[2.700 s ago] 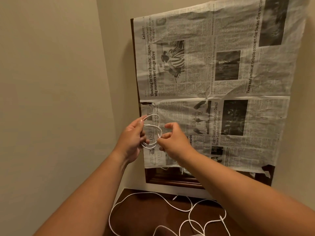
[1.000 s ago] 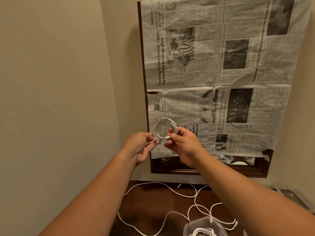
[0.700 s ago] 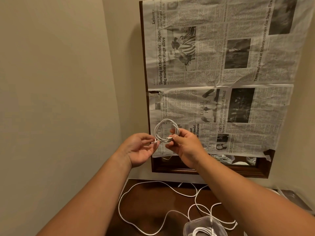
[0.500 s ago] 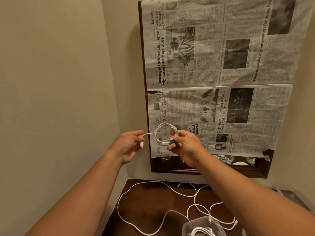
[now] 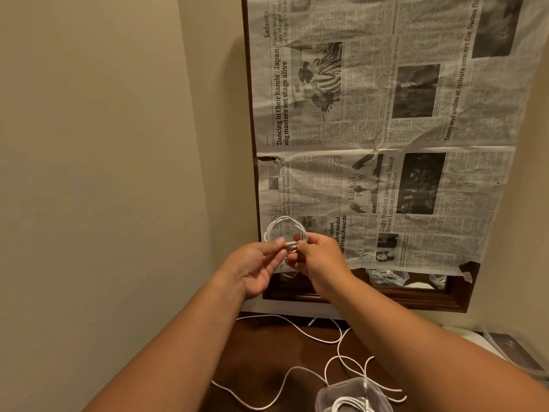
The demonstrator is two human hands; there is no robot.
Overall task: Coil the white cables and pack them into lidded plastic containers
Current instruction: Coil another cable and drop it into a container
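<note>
I hold a small coil of white cable (image 5: 280, 230) up in front of the newspaper-covered frame. My right hand (image 5: 319, 258) pinches the coil at its lower edge. My left hand (image 5: 255, 267) pinches the cable's plug end right beside the right fingertips. Below, a clear plastic container (image 5: 352, 395) stands on the dark wooden table (image 5: 255, 349) with a coiled cable inside. Loose white cables (image 5: 332, 340) lie spread over the table.
A wall closes the left side. Newspaper (image 5: 386, 129) covers a dark wooden frame (image 5: 371, 300) on the back wall. A clear lid or container (image 5: 511, 349) lies at the table's right edge.
My left hand, which had pulled the cable end out to the left, has come back in against the coil and the right fingertips. The coil stays in my right hand.
</note>
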